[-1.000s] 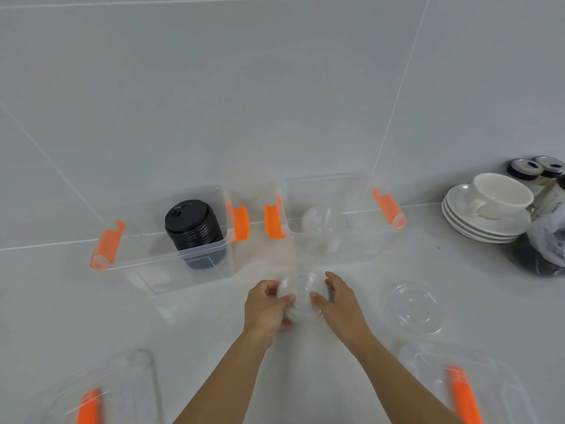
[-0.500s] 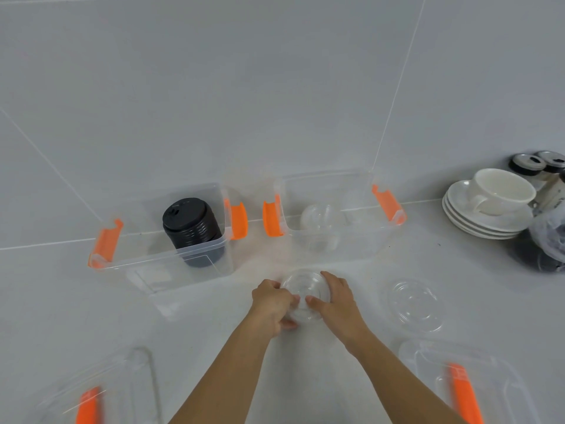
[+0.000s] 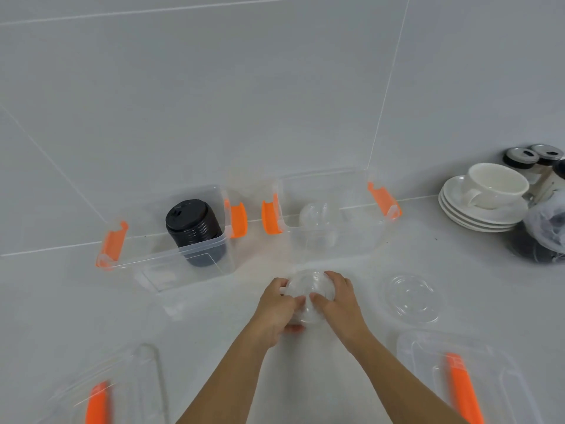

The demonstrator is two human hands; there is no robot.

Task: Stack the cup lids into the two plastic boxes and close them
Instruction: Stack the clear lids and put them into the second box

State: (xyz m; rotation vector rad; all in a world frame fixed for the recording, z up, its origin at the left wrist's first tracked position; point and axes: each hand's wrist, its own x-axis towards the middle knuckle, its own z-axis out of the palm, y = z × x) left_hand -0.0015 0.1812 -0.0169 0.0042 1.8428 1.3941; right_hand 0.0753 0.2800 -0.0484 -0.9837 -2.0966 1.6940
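My left hand [image 3: 275,304] and my right hand [image 3: 339,301] together grip a stack of clear dome lids [image 3: 308,290] just above the counter, in front of the right plastic box [image 3: 363,240]. That open box has orange latches and holds a few clear dome lids [image 3: 316,214]. The left plastic box [image 3: 143,261], also open, holds a tall stack of black cup lids [image 3: 192,224]. A flat clear lid [image 3: 411,298] lies on the counter to the right of my hands.
Two clear box covers with orange handles lie near me, one at the lower left [image 3: 101,393] and one at the lower right [image 3: 464,384]. A white cup on stacked saucers [image 3: 486,200], black-capped jars [image 3: 532,157] and a plastic bag [image 3: 547,234] sit at the right. A tiled wall rises behind the boxes.
Both hands have closed tighter on the clear lid stack, fingertips now meeting over it. The view has shifted slightly; the boxes have not moved.
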